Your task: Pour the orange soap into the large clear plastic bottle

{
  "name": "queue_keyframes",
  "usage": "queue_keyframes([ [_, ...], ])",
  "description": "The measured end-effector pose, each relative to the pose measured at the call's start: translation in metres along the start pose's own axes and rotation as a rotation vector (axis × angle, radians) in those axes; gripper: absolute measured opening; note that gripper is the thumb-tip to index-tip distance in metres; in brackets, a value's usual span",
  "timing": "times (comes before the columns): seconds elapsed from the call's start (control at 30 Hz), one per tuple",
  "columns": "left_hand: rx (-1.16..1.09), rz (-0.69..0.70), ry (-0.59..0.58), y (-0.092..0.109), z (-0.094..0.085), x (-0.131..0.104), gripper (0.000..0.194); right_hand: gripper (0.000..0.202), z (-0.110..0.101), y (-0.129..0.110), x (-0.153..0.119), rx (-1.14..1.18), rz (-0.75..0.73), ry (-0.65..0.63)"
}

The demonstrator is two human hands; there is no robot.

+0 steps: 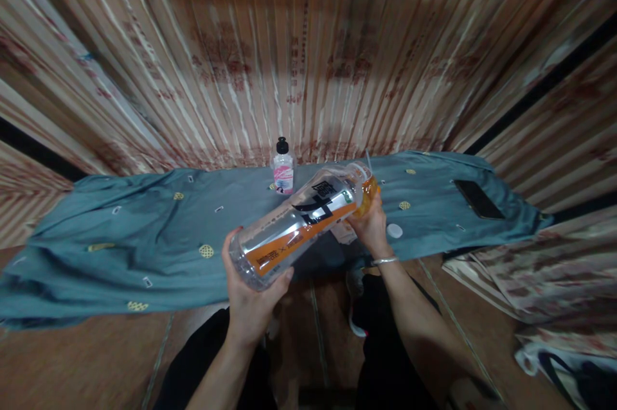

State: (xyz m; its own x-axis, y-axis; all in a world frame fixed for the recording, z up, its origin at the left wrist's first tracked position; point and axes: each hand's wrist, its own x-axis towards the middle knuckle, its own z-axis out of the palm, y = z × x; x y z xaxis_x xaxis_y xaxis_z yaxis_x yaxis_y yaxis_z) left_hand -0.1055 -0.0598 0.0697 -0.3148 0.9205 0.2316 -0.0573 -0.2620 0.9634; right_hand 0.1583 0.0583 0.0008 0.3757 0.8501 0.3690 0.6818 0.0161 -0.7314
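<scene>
A large clear plastic bottle (301,223) with an orange and silver label lies tilted across the middle, its neck end higher and to the right. My left hand (250,307) is closed around the bottle's base. My right hand (370,230) is closed around a small orange-yellow container (369,196) at the bottle's neck end. A thin pale stick or straw (368,158) rises behind the container. Whether liquid passes between the two cannot be made out. A round white cap (394,231) lies on the cloth just right of my right hand.
A small clear bottle (283,173) with a pink label and black cap stands behind the large bottle. A dark phone (479,198) lies to the right on the teal cloth (159,249). Below my right hand is a partly hidden pale packet (344,233). Patterned curtains (289,63) hang behind.
</scene>
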Motion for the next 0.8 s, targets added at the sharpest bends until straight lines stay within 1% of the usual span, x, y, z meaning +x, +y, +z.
queue_keyframes([
  [0.13,0.012,-0.026,-0.029,0.001,0.000,0.001,0.093,0.093,0.000,0.000,0.000,0.007,0.020,-0.002],
  [0.3,0.006,-0.030,0.018,0.006,0.004,0.001,0.091,0.092,0.000,-0.002,-0.001,0.014,0.023,0.004],
  [0.4,0.012,-0.025,0.022,0.007,0.006,0.001,0.089,0.091,-0.001,-0.003,-0.001,0.012,0.029,0.002],
  [0.5,0.021,-0.003,0.003,0.005,0.003,0.002,0.088,0.093,-0.001,-0.004,-0.001,0.000,0.023,-0.003],
  [0.6,0.032,0.009,-0.044,0.000,-0.002,0.002,0.091,0.096,0.000,-0.003,0.000,-0.016,0.019,0.001],
  [0.8,0.042,-0.005,-0.051,-0.003,-0.004,0.002,0.092,0.093,0.000,-0.001,0.000,-0.025,-0.006,0.007],
])
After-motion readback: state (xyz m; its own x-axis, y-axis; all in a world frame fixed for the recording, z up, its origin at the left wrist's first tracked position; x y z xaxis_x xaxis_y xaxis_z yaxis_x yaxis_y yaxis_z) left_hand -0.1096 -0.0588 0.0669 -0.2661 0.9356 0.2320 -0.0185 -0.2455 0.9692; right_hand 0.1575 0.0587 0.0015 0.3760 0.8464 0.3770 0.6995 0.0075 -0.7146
